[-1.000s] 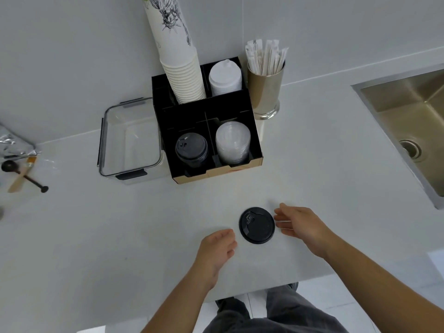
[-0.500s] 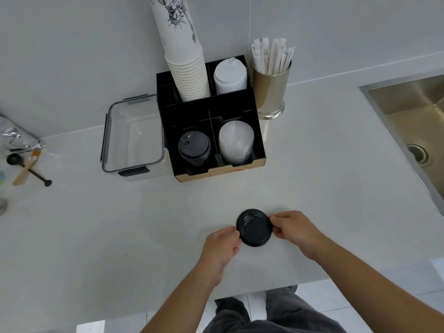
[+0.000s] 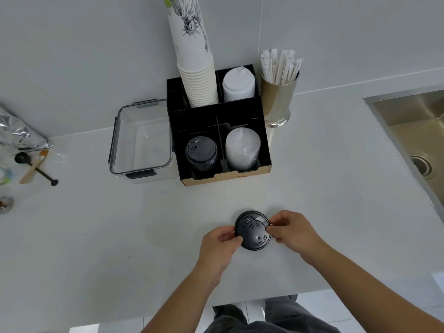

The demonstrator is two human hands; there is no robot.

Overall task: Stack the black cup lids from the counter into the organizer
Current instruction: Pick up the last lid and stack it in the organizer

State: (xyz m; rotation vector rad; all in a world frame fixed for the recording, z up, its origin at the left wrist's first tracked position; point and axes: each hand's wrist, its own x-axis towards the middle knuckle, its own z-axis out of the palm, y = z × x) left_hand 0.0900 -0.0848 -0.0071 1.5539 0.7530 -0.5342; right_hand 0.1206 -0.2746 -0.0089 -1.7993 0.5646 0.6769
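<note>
A black cup lid [image 3: 252, 231] sits near the front edge of the white counter, gripped from both sides. My left hand [image 3: 219, 246] pinches its left rim and my right hand [image 3: 294, 233] pinches its right rim. Whether the lid is lifted off the counter I cannot tell. Farther back stands the black organizer [image 3: 240, 118]. Its front left compartment holds a stack of black lids [image 3: 201, 153], and clear lids [image 3: 242, 149] fill the front right one.
White paper cups [image 3: 195, 68] and white lids [image 3: 238, 85] fill the organizer's back row. A gold cup of wrapped straws [image 3: 278, 99] stands to its right, a clear container [image 3: 141, 140] to its left. A steel sink [image 3: 413, 131] lies at right; scoops and foil at far left.
Both hands closed in on the lid from either side and now grip its rim. The view shifted slightly, so the organizer appears a bit farther right.
</note>
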